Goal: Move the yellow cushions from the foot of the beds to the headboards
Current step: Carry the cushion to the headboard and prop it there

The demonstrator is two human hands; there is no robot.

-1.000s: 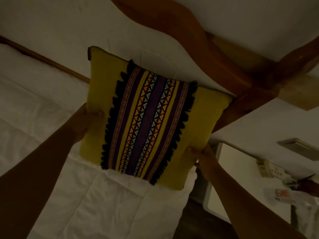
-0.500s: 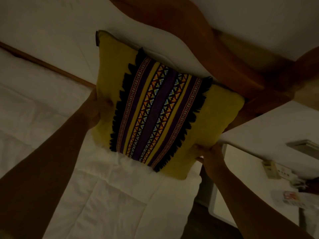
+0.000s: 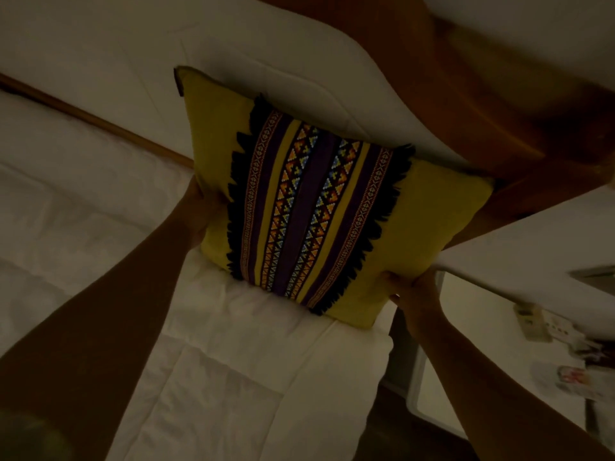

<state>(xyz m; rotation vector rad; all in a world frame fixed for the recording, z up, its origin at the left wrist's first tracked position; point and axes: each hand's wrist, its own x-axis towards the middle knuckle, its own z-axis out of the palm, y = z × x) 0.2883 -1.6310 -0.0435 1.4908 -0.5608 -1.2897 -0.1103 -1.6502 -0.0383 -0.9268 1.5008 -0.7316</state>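
A yellow cushion with a purple patterned centre band and black fringe leans against a white pillow at the head of the bed. The wooden headboard rises behind the pillow. My left hand grips the cushion's left edge. My right hand grips its lower right corner. The cushion's bottom edge rests on the white duvet.
A second white bed lies to the left, divided by a wooden rail. A white bedside unit stands to the right, with a wall socket and small items beyond. The room is dim.
Both hands have carried the cushion up and toward the pillow and headboard; it now sits closer against the pillow. The grips have not changed.
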